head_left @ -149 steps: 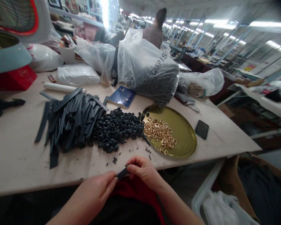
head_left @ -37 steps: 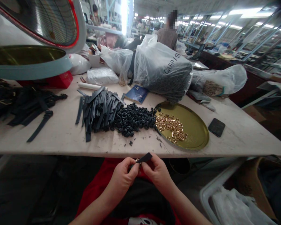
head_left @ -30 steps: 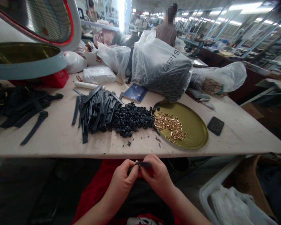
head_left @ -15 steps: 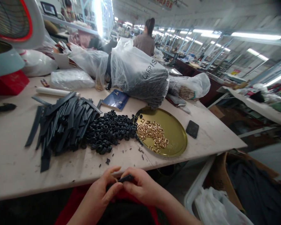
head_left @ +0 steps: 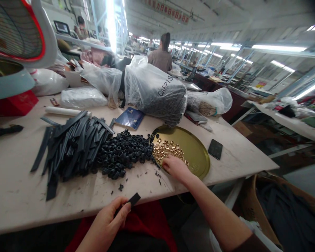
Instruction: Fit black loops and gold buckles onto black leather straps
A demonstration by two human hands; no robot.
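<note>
My left hand is closed at the table's front edge, pinching a dark strap between thumb and fingers. The strap's flat end sticks out to the upper right; the rest is hidden by the hand. My right hand reaches over the near left part of a round gold tray. Its fingers are curled down at a heap of small gold buckles, and what is between the fingertips is hidden. Left of the tray lies a pile of small black loops, then a stack of dark straps.
A phone lies right of the tray. Behind are a blue booklet, a large filled plastic bag and a white roll. A fan stands at left, a box of dark material at lower right. Another person is in the background.
My right hand has let go of the strap and moved up and right to the buckles in the tray. My left hand keeps the strap, whose end now shows. The view has tilted up slightly.
</note>
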